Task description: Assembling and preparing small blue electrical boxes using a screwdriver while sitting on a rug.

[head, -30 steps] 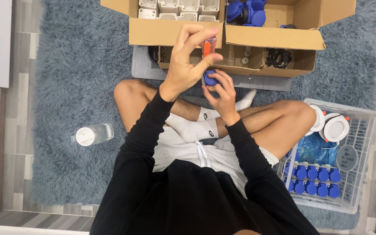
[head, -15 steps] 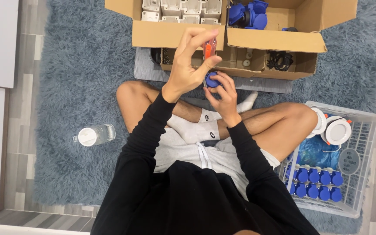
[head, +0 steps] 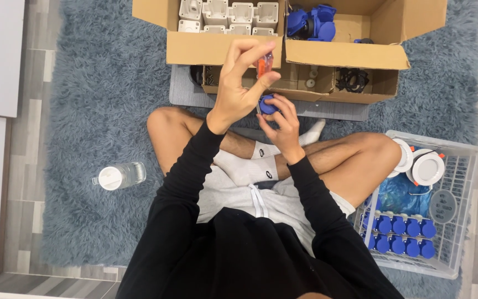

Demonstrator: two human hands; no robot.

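Note:
I sit cross-legged on a blue-grey shaggy rug [head: 95,111]. My left hand [head: 239,83] is raised and grips an orange-handled screwdriver [head: 262,65] from above, its shaft pointing down. Just below it, my right hand [head: 280,119] holds a small round blue plug part [head: 267,104] by its sides. The screwdriver's tip meets the top of the blue part. Both hands hover over my shins, close to the front wall of the cardboard boxes.
An open cardboard box [head: 225,47] with white parts and another box [head: 349,55] with blue parts and black rings stand ahead. A white wire basket [head: 460,221] on the right holds several blue parts and white round fittings. A clear plastic bottle [head: 120,176] lies at left.
Both hands stay together on the screwdriver and the blue part; only the left hand's fingers have shifted slightly on the handle.

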